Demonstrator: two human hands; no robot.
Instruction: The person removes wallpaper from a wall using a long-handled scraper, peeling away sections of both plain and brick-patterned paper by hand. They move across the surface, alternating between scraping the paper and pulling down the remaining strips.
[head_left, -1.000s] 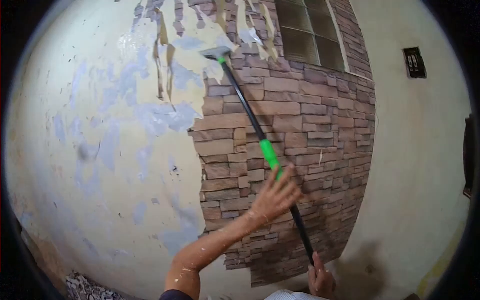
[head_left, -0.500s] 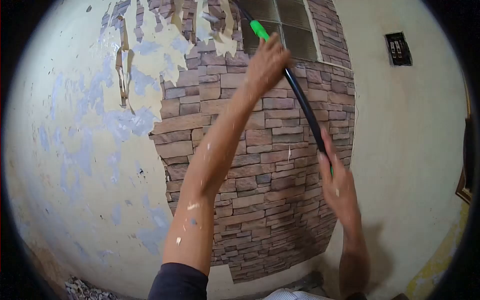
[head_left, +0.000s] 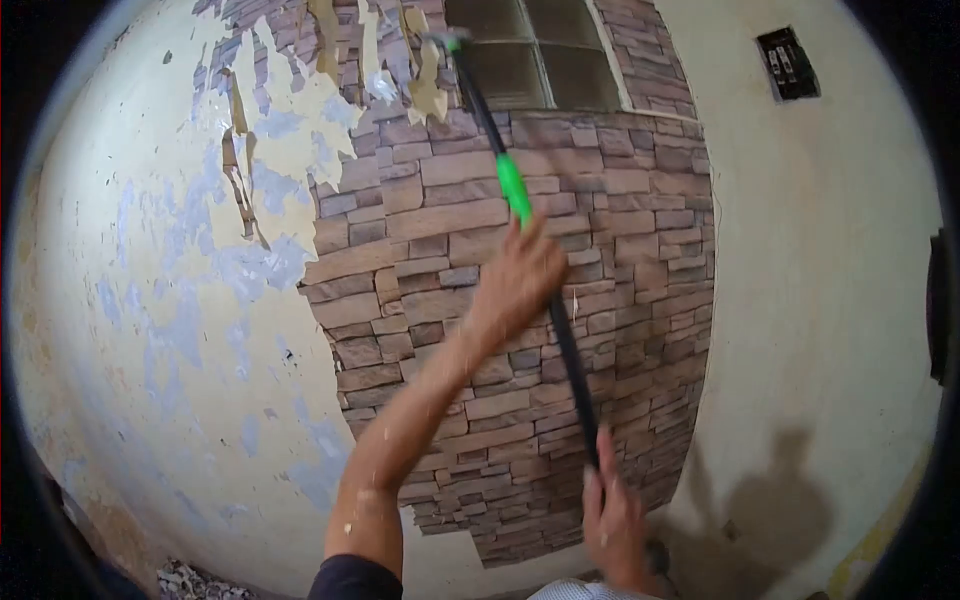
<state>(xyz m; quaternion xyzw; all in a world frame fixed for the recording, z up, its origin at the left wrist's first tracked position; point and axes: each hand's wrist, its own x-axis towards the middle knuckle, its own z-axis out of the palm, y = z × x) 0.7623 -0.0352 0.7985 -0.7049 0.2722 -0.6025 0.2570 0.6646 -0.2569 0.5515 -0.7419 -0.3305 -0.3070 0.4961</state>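
A long scraper (head_left: 570, 370) leans steeply up against the wall, its thin black round pole carrying a bright green sleeve (head_left: 513, 190) partway along and ending in a flat metal blade (head_left: 445, 40) that sits just left of the window (head_left: 540, 60), close to its lower left corner. The window is a grid of dull, ribbed glass blocks. Below it and to both sides spreads wallpaper (head_left: 620, 240) printed as stacked brown and tan stone, flat and slightly glossy, with a ragged torn edge down its left side. Left of the window, pale curled paper strips (head_left: 425, 90) hang loose near the blade, and further left lies bare plaster (head_left: 150, 300), cream and chalky with grey-blue patches. Far right of the window a small dark rectangular wall box (head_left: 788, 62) is set into smooth cream wall. The left hand (head_left: 520, 275), flecked with white, is below the window, its fingers wrapped tightly round the pole just under the green sleeve. The right hand (head_left: 612, 520) is lower, well beneath the window, clenched round the bottom end of the pole with the thumb laid along it. Loose rubble (head_left: 185, 580) lies far down to the window's left.
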